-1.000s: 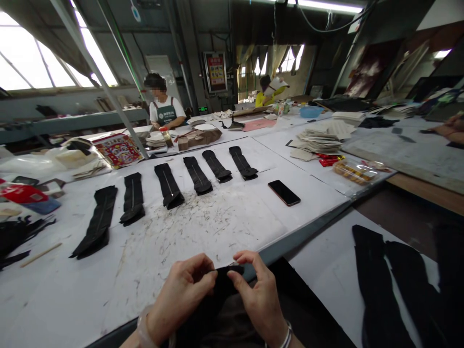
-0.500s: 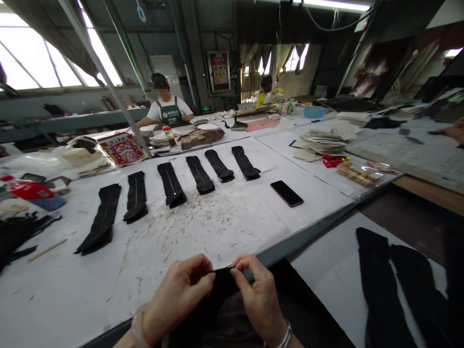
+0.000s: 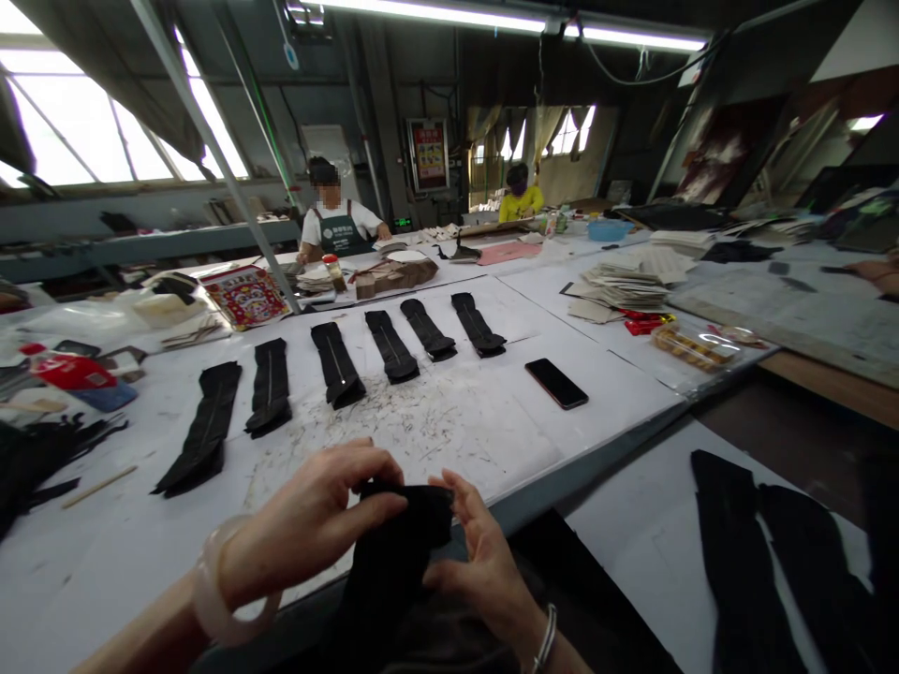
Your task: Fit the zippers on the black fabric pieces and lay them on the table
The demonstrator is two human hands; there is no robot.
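Black cloth (image 3: 390,562) is pinched in the left hand (image 3: 316,515). The right hand (image 3: 484,566) is spread at its edge

The single head-worn camera looks forward and down, close above two bare hands (image 3: 327,510), across a broad white-topped counter (image 3: 105,552).

The left wrist (image 3: 243,559), lower left, wears a thick pale-pink bangle (image 3: 206,594); the right wrist (image 3: 528,625), bottom centre-right, a thin silvery bracelet (image 3: 547,638).

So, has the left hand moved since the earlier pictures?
Yes. Judged against the phone, the left hand has shifted up and to the left in the view.
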